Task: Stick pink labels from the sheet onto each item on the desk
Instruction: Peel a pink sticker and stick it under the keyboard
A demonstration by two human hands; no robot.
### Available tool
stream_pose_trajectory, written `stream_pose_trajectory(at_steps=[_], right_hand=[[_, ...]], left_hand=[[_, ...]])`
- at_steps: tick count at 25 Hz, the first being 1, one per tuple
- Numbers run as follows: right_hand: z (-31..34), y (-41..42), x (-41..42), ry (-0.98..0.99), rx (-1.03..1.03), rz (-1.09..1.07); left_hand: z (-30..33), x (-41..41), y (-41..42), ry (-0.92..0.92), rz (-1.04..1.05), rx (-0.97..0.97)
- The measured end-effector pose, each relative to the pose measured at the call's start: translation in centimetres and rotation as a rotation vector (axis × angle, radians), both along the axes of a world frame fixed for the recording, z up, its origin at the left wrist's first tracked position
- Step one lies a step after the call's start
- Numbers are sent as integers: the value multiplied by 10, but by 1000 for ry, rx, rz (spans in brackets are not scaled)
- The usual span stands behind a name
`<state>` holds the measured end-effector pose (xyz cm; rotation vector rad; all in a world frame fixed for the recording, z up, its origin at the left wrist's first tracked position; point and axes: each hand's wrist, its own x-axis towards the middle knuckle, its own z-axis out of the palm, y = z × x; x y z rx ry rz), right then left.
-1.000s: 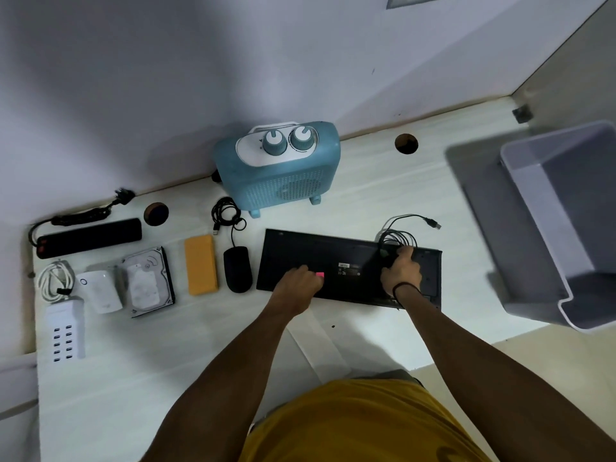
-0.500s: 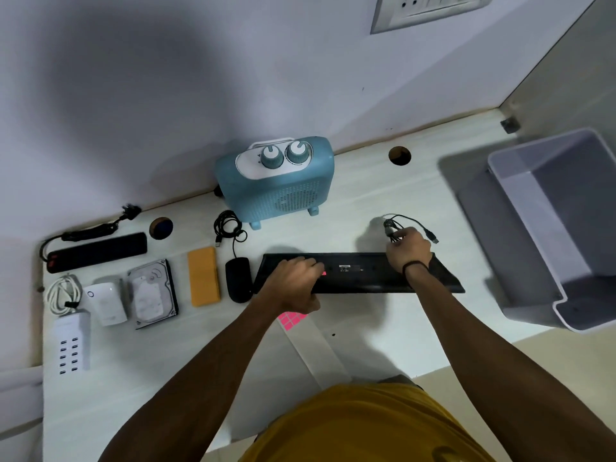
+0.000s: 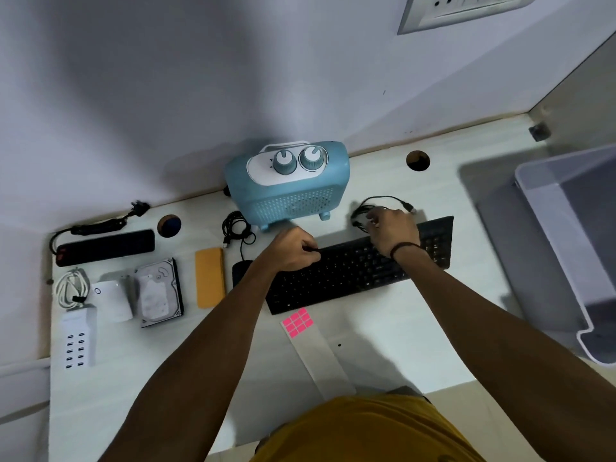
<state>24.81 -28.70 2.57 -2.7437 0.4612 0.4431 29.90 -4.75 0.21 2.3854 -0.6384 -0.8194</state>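
A black keyboard (image 3: pixel 350 275) lies keys up on the white desk. My left hand (image 3: pixel 293 250) grips its far left edge. Fingers of my right hand (image 3: pixel 393 230) curl over its far edge, where the coiled keyboard cable (image 3: pixel 383 201) sits. In front of the keyboard lies the label sheet (image 3: pixel 320 358), with several pink labels (image 3: pixel 298 323) at its far end. To the left are a black mouse (image 3: pixel 240 271), partly behind my arm, a yellow power bank (image 3: pixel 210 276), a hard drive (image 3: pixel 160 291), a white adapter (image 3: pixel 111 300), a USB charger (image 3: pixel 77 340) and a power strip (image 3: pixel 103 246).
A blue fan heater (image 3: pixel 286 185) stands against the wall behind the keyboard. A grey plastic bin (image 3: pixel 566 248) sits at the desk's right end. A coiled white cable (image 3: pixel 71 288) lies at far left, a black cable (image 3: pixel 236 228) behind the mouse.
The keyboard went from underside up, through standing on its edge, to keys up. The pink label on its underside is out of sight. Both hands stayed on it.
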Motion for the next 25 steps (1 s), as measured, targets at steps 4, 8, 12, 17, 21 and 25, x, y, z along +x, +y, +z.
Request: stream_pose_trajectory(at_steps=[4, 8, 12, 17, 21, 25], right_hand=[[-16, 14, -28, -27, -122, 406], [-45, 17, -36, 217, -267, 568], [-56, 20, -29, 257, -315, 585], [-57, 15, -28, 225, -256, 574], [-58, 14, -24, 240, -245, 571], [-50, 21, -25, 233, -214, 535]], left_hand=[[-22, 15, -5, 50, 73, 76], [-32, 20, -11, 233, 167, 202], [-40, 12, -12, 272, 190, 232], [-40, 4, -18, 124, 123, 279], [-32, -5, -22, 47, 86, 359], [-17, -23, -17, -30, 90, 336]])
